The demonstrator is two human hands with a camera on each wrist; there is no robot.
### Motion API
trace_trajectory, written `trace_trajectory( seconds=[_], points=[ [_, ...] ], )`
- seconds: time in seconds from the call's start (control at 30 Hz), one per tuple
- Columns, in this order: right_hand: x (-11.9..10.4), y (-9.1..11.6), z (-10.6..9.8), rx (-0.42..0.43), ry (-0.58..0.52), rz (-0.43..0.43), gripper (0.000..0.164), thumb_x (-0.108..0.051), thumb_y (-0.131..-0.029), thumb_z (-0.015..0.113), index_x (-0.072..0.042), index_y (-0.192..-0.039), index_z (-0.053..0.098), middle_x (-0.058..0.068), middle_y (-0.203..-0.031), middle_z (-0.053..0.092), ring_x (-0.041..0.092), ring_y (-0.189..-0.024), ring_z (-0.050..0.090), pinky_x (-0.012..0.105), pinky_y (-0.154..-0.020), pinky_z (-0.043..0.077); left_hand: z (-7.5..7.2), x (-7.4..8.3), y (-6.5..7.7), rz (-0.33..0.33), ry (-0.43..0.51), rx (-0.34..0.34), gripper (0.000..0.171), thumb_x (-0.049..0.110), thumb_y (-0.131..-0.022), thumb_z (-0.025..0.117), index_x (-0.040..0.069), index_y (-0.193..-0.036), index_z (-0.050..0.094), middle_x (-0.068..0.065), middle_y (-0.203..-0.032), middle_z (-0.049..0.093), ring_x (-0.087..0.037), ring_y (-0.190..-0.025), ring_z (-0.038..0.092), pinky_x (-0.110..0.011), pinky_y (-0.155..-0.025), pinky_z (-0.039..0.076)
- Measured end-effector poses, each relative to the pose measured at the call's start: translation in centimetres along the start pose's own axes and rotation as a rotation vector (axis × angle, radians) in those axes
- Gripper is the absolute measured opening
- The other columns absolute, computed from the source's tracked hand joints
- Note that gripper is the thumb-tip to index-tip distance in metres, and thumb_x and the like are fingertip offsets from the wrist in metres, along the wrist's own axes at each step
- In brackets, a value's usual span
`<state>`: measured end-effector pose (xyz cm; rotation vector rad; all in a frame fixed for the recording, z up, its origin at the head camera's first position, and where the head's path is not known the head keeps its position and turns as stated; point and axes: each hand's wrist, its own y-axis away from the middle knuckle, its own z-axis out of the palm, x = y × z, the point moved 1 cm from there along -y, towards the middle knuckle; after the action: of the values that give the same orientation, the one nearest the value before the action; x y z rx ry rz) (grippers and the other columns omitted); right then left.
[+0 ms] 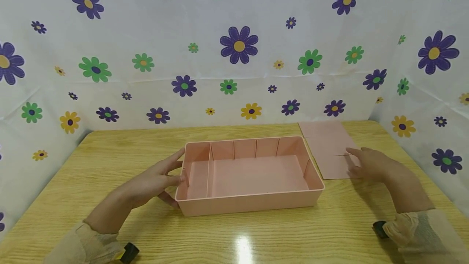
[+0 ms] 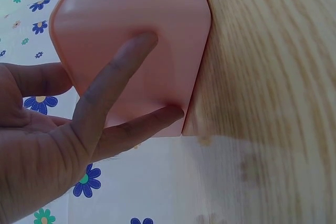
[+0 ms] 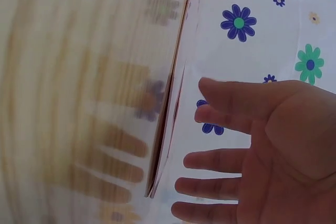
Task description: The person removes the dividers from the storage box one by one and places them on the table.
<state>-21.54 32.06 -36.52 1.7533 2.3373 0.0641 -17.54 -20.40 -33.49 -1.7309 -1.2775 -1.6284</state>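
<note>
A pink rectangular box (image 1: 253, 205) without a lid sits on the table, a thin divider (image 1: 209, 170) walling off its left compartment. Spread fingers of my left hand (image 1: 155, 180) rest against the box's left end. In the left wrist view, two extended fingers (image 2: 118, 72) touch the outside of the pink wall (image 2: 131, 14), one near its bottom edge. To the right of the box lie thin flat pink sheets (image 1: 324, 137). My right hand (image 1: 373, 166) is over their right side; in the right wrist view its fingers are extended, apart from the sheets (image 3: 170, 129) seen edge-on.
The wooden table (image 1: 121, 146) is bounded at the back and sides by a white flowered cloth (image 1: 205, 19). Dark wrist devices (image 1: 129, 252) show at both sleeves. Light glares off the table's front.
</note>
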Motion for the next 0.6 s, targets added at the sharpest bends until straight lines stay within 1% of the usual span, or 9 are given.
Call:
trace_trajectory(
  seconds=[0.03,0.13,0.27,0.4,0.6],
  points=[
    [0.16,0.03,0.04,-0.003,-0.012,0.010,0.059,-0.028,-0.087,0.057,0.007,-0.132,0.039,0.044,-0.120,0.041,0.054,-0.106,0.044,0.063,-0.088,0.040,0.00,0.00,0.00,-0.001,0.000,0.000,0.070,0.010,-0.095,0.047,0.037,-0.147,0.009,-0.016,-0.150,0.015,-0.038,-0.115,0.047,-0.053,-0.065,0.054],
    [0.56,0.14,0.20,-0.037,-0.068,0.024,0.063,-0.034,-0.090,0.054,0.008,-0.133,0.036,0.047,-0.126,0.031,0.057,-0.113,0.035,0.066,-0.091,0.035,0.00,-0.03,0.00,-0.002,0.001,0.000,0.070,0.011,-0.095,0.047,0.037,-0.147,0.009,-0.017,-0.150,0.015,-0.038,-0.116,0.046,-0.053,-0.064,0.054],
    [0.73,0.26,0.33,-0.067,-0.124,0.009,0.067,-0.037,-0.090,0.054,0.009,-0.135,0.033,0.044,-0.131,0.028,0.056,-0.117,0.030,0.067,-0.095,0.031,-0.05,-0.07,0.01,0.000,0.006,-0.001,0.070,0.013,-0.095,0.048,0.037,-0.147,0.009,-0.016,-0.150,0.015,-0.038,-0.116,0.045,-0.053,-0.064,0.054],
    [0.58,0.28,0.34,-0.080,-0.139,0.013,0.068,-0.037,-0.089,0.055,0.008,-0.136,0.032,0.040,-0.133,0.031,0.054,-0.119,0.030,0.065,-0.097,0.030,-0.10,-0.06,0.02,0.001,0.007,-0.003,0.070,0.013,-0.094,0.049,0.037,-0.147,0.009,-0.017,-0.150,0.015,-0.038,-0.115,0.046,-0.054,-0.064,0.054],
    [0.37,0.28,0.31,-0.087,-0.141,0.006,0.068,-0.035,-0.089,0.056,0.009,-0.135,0.033,0.037,-0.132,0.037,0.051,-0.118,0.034,0.063,-0.097,0.032,-0.13,0.04,-0.01,0.004,0.005,-0.011,0.070,0.011,-0.094,0.047,0.039,-0.146,0.010,-0.016,-0.150,0.016,-0.037,-0.113,0.048,-0.053,-0.064,0.054]
  ],
)
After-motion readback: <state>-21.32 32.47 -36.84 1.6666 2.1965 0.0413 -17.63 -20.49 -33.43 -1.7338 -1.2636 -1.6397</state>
